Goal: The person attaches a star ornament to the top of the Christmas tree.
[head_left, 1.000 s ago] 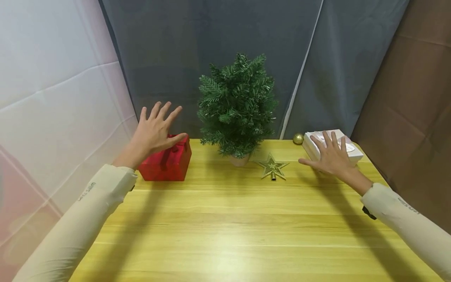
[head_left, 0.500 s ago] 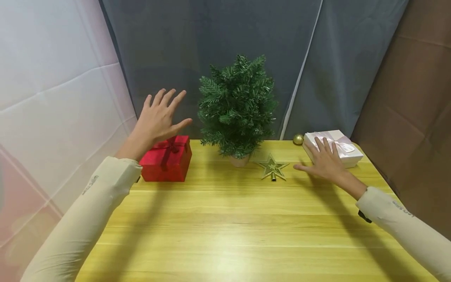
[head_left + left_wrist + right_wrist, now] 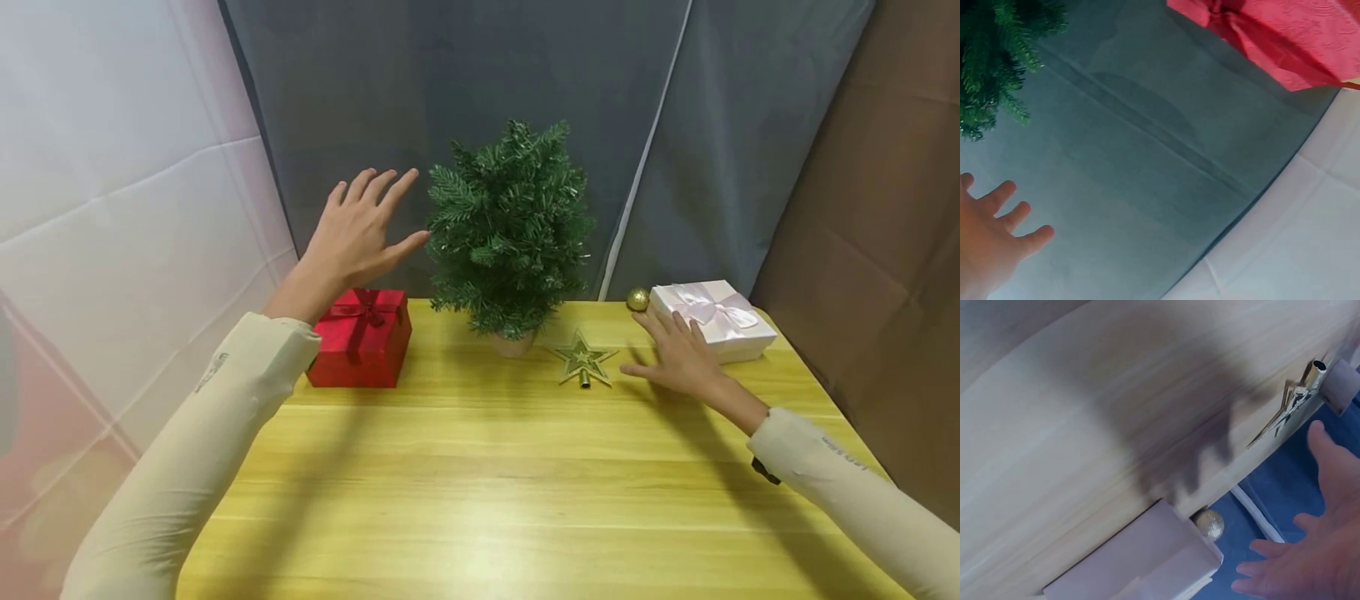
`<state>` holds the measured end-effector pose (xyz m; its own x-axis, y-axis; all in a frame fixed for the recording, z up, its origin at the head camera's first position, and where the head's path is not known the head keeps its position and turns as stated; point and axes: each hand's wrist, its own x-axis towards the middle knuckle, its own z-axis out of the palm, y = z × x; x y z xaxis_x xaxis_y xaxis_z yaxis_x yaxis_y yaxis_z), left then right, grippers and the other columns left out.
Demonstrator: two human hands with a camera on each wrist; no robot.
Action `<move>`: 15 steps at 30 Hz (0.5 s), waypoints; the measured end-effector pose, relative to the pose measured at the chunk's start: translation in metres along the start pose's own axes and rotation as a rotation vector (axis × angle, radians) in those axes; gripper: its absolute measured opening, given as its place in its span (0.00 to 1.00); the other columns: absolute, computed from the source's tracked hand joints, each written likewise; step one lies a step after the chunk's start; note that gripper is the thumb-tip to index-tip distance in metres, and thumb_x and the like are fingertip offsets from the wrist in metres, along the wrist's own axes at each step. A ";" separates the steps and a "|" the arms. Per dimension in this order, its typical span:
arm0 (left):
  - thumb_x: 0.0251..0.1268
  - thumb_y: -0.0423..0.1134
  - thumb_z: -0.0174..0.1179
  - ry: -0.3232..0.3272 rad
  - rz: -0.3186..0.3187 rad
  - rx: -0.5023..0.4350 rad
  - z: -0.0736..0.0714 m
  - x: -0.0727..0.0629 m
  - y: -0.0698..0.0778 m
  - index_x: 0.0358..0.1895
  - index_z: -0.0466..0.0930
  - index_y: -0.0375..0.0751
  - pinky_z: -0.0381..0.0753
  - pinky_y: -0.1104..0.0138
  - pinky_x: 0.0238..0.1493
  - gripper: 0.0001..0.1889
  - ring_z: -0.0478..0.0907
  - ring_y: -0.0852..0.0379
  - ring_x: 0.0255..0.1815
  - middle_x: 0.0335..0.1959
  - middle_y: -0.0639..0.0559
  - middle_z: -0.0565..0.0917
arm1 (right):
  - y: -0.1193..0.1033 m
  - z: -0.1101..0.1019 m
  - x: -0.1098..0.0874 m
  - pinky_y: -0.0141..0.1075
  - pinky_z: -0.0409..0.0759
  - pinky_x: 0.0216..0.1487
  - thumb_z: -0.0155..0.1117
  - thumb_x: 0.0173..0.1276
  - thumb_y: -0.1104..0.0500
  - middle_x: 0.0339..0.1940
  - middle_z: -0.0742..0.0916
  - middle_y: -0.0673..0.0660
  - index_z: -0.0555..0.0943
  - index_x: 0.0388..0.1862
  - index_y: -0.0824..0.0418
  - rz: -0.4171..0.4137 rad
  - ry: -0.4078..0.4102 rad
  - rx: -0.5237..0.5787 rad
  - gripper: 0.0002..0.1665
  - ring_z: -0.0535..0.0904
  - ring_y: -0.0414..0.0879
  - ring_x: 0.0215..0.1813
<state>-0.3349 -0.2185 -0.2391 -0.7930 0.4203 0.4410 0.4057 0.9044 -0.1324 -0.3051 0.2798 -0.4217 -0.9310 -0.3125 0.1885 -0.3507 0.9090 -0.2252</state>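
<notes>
My left hand (image 3: 352, 237) is raised with its fingers spread, above and behind a red gift box (image 3: 360, 346) with a dark red bow. Its thumb points toward the left side of a small green Christmas tree (image 3: 510, 225). Nothing is in that hand. Over the table at the right, my right hand (image 3: 682, 358) reaches forward with spread fingers, also holding nothing. It hovers between a gold star tree topper (image 3: 583, 358), which lies flat, and a white gift box (image 3: 712, 317) with a pale satin bow. A gold glitter ball (image 3: 637, 300) sits beside the white box.
The wooden table (image 3: 480, 467) ends at a dark grey curtain (image 3: 360, 92) behind the tree. White cloth (image 3: 142, 200) hangs at the left, brown cloth (image 3: 870, 250) at the right. The tree stands on a short light base (image 3: 513, 343).
My left hand has risen and shifted right, baring more of the red box. My right hand has moved left and slightly nearer, off the white box toward the star. The objects have stayed put.
</notes>
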 end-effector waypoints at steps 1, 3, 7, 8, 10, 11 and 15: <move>0.76 0.70 0.47 0.005 0.004 -0.001 -0.001 0.002 0.001 0.87 0.37 0.60 0.49 0.36 0.78 0.46 0.50 0.36 0.83 0.83 0.40 0.57 | -0.001 0.002 0.000 0.74 0.44 0.75 0.75 0.64 0.34 0.82 0.60 0.73 0.60 0.83 0.58 -0.007 -0.002 0.010 0.58 0.51 0.82 0.78; 0.76 0.70 0.47 0.016 0.013 -0.001 -0.004 0.005 0.003 0.87 0.38 0.60 0.50 0.36 0.78 0.45 0.50 0.37 0.83 0.83 0.40 0.58 | -0.001 0.005 0.000 0.74 0.46 0.74 0.76 0.64 0.39 0.80 0.62 0.74 0.61 0.82 0.59 -0.023 0.000 0.024 0.56 0.53 0.82 0.77; 0.76 0.70 0.48 0.032 0.024 -0.006 -0.008 0.010 0.007 0.87 0.39 0.59 0.51 0.37 0.78 0.45 0.51 0.37 0.83 0.82 0.41 0.59 | -0.001 0.012 0.003 0.69 0.55 0.75 0.78 0.65 0.47 0.74 0.71 0.77 0.64 0.80 0.65 -0.081 0.018 0.052 0.52 0.62 0.78 0.75; 0.76 0.70 0.47 0.035 0.026 -0.008 -0.009 0.011 0.008 0.87 0.39 0.58 0.51 0.37 0.78 0.45 0.52 0.38 0.82 0.82 0.41 0.59 | -0.001 0.013 0.003 0.68 0.59 0.74 0.78 0.65 0.49 0.72 0.73 0.78 0.65 0.79 0.67 -0.101 0.020 0.072 0.51 0.65 0.77 0.73; 0.76 0.70 0.48 0.044 0.027 -0.015 -0.012 0.014 0.009 0.87 0.40 0.58 0.52 0.37 0.78 0.45 0.52 0.38 0.82 0.82 0.41 0.60 | 0.000 0.016 0.005 0.66 0.65 0.71 0.78 0.66 0.54 0.68 0.77 0.78 0.67 0.77 0.70 -0.142 0.020 0.123 0.48 0.71 0.74 0.70; 0.76 0.70 0.48 0.047 0.028 -0.018 -0.013 0.015 0.010 0.87 0.40 0.58 0.52 0.37 0.78 0.45 0.53 0.38 0.82 0.82 0.41 0.60 | 0.001 0.017 0.006 0.65 0.68 0.70 0.78 0.66 0.56 0.67 0.78 0.78 0.67 0.77 0.71 -0.157 0.014 0.156 0.46 0.73 0.74 0.68; 0.76 0.69 0.48 0.063 0.032 -0.030 -0.019 0.022 0.015 0.87 0.40 0.59 0.53 0.38 0.78 0.45 0.53 0.39 0.82 0.82 0.42 0.61 | 0.005 0.024 0.010 0.64 0.75 0.63 0.76 0.67 0.61 0.65 0.80 0.76 0.71 0.74 0.72 -0.197 0.004 0.243 0.40 0.79 0.71 0.60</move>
<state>-0.3376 -0.1976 -0.2148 -0.7495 0.4427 0.4923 0.4445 0.8875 -0.1212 -0.3189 0.2743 -0.4432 -0.8424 -0.4745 0.2553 -0.5388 0.7384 -0.4056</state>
